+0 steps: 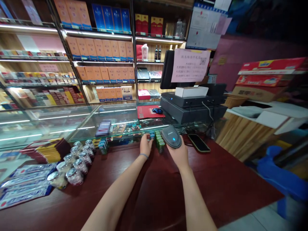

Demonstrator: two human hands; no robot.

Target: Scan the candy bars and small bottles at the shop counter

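My right hand (180,154) is wrapped round the handle of a dark grey barcode scanner (171,136), whose blue light is lit. Left of the scanner, a row of small green packs (159,141) with clear fronts stands on the dark red counter. Beside that row, my left hand (145,147) has its fingers curled round a small blue pack (151,134) at the glass edge; the fingertips are partly hidden. Similar small blue-green packs (103,146) stand in a row farther left.
Several lidded glass jars (75,176), flat blue-and-white packets (29,183) and maroon-and-yellow packs (48,152) lie left. A phone (199,143) rests right of the scanner. Behind are a mouse (157,110), a monitor (167,69) and a cash drawer (190,110). A blue stool (281,173) stands right.
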